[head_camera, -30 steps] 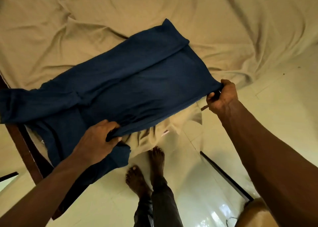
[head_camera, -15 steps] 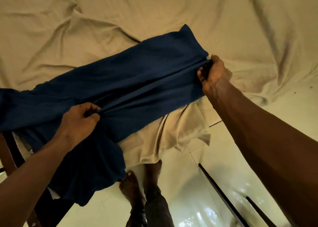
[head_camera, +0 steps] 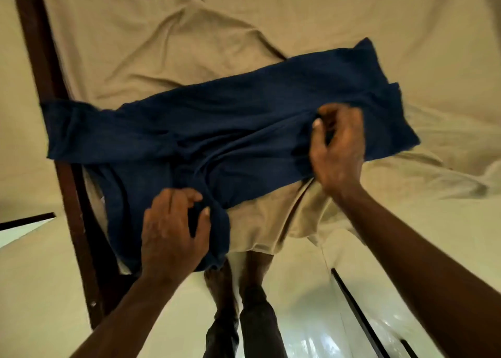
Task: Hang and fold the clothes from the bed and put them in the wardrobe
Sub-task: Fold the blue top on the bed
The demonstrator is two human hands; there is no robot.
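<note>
Both hands pinch the dark blue cotton garment [head_camera: 230,124]: left hand [head_camera: 173,230] lower centre, right hand [head_camera: 337,146] right. Its overhanging end could slide off the beige-sheeted bed [head_camera: 189,32].

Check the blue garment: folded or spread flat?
Partly folded: the blue garment lies doubled lengthwise on the bed sheet, one end hanging off.

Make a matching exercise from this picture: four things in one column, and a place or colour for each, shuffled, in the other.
Things:
1. blue garment
2. bed sheet
3. left hand
4. bed frame

Descriptions:
A. dark brown wood, at the left
B. on the near hanging part of the cloth
C. beige and wrinkled
D. spread across the bed's edge

Pairs: 1-D, 2-C, 3-B, 4-A
</note>
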